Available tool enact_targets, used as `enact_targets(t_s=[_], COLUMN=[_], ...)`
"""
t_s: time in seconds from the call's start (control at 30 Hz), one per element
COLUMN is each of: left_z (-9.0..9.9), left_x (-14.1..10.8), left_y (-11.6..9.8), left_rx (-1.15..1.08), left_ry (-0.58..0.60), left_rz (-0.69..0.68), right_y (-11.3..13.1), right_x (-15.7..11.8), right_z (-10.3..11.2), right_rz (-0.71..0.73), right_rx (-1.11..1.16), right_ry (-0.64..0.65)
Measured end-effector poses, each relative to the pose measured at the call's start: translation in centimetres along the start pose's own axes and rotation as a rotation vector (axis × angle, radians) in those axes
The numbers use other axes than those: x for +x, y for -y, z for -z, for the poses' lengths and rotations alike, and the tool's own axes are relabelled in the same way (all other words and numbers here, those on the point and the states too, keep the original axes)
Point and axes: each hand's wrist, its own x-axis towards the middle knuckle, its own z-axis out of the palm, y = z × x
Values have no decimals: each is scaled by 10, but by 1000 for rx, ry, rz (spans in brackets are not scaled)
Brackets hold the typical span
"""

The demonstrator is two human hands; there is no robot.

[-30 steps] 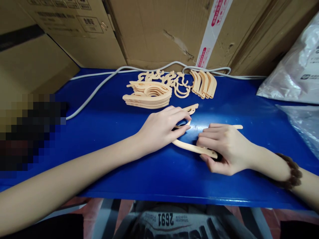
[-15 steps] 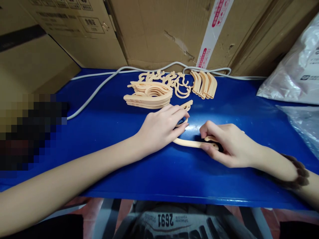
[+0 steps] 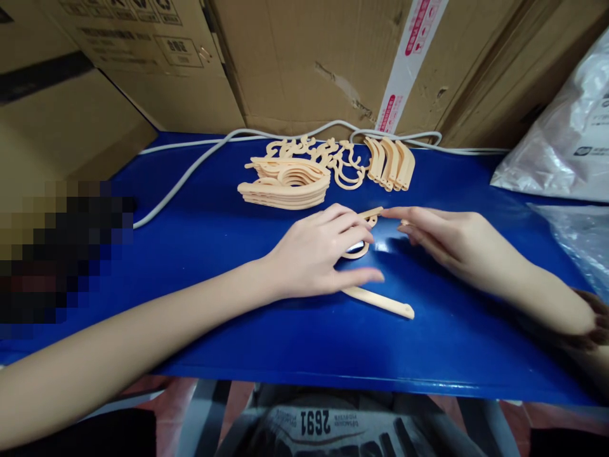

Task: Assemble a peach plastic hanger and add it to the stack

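A beige plastic folding clothes hanger [image 3: 380, 301] lies on the blue table, its middle hidden beneath my left hand [image 3: 328, 251]. That hand rests over it with the thumb stretched out, apart from the fingers. Below the thumb one hanger arm slants out to the right; a curved loop and the other arm's end show beyond the fingers. My right hand [image 3: 442, 238] is closed in a pinch, with the tip of a beige hanger piece [image 3: 405, 223] showing between its fingers. Its index finger reaches to the far arm's end. Most of the pinched piece is hidden.
Behind the hands stand a stack of beige hangers [image 3: 285, 195], loose hanger hooks [image 3: 349, 181] and several curved hanger arms [image 3: 391, 165]. A white cable [image 3: 190, 170] runs along the back, before cardboard boxes [image 3: 304, 70]. Plastic bags [image 3: 561, 127] lie at the right.
My right hand has let go of the near hanger arm and moved away to the far arm's end. The near arm now slants toward me. My left thumb has spread away from the fingers.
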Motion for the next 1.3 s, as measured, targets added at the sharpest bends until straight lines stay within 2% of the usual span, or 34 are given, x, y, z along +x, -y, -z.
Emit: enact_targets(t_s=[0.07, 0.13, 0.23, 0.33, 0.43, 0.53, 0.73, 0.87, 1.13, 1.3], left_z=[0, 0, -1, -2, -1, -1, -1, -3, -2, -3], left_x=[0, -1, -2, 0, 2, 4, 3, 2, 4, 4], left_y=[-1, -1, -1, 1, 3, 2, 1, 1, 3, 3], left_rx=[-83, -115, -121, -144, -184, -205, -220, -238, -285, -267], left_ry=[78, 163, 217, 191, 149, 115, 113, 119, 56, 67], left_rz=[-77, -123, -99, -46, 15, 64, 69, 79, 54, 51], right_y=[0, 2, 4, 5, 5, 5, 5, 4, 6, 8], right_x=[0, 0, 2, 3, 4, 3, 1, 1, -1, -1], right_z=[0, 0, -1, 1, 3, 4, 1, -1, -2, -3], right_rz=[-59, -121, -134, -125, -182, -221, -222, -256, -311, -326], right_rx=[-76, -120, -93, -53, 42, 181, 310, 322, 316, 312], right_ry=[42, 28, -14, 26, 81, 68, 86, 124, 56, 90])
